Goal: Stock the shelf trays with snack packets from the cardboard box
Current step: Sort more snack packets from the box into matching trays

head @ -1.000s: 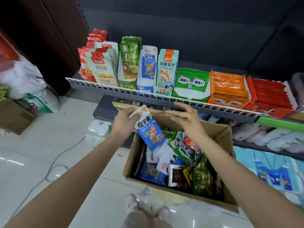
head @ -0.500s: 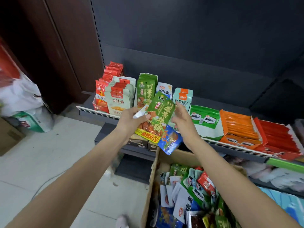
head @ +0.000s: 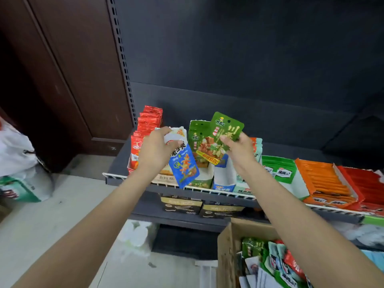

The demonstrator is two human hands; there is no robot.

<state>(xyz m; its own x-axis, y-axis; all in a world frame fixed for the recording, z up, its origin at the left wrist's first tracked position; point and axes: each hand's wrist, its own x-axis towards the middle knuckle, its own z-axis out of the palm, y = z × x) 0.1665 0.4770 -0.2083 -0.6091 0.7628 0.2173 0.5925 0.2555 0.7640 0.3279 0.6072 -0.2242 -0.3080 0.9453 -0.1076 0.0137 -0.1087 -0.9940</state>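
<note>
A: Left hand pinching the blue packet by its white top, fingers curled; packet dangling tilted, just above the shelf rail.

B: Right hand gripping the green packet at its right edge, thumb on the face. Held up in front of the green tray.

A: So, mid-placement, probably. Green first?

B: Likely. Same print as the packets already standing in that tray. Best lowered upright, face forward, behind the front lip, then slid back against the row.

A: And the blue?

B: Meant for the white-and-blue tray just right of the green one, by the look of it. Looks nearly empty from here. Needs propping against the back wall, or liable to slump.

A: Any hazards?

B: Hands close together, packets almost overlapping. Better one at a time, with the blue kept left and clear. Soft pouches, too: pinched at a corner, prone to swing and catch the wire rail.

A: Box?

B: Near right, below the shelf, open, still holding plenty of mixed packets. Much stocking left.
</note>
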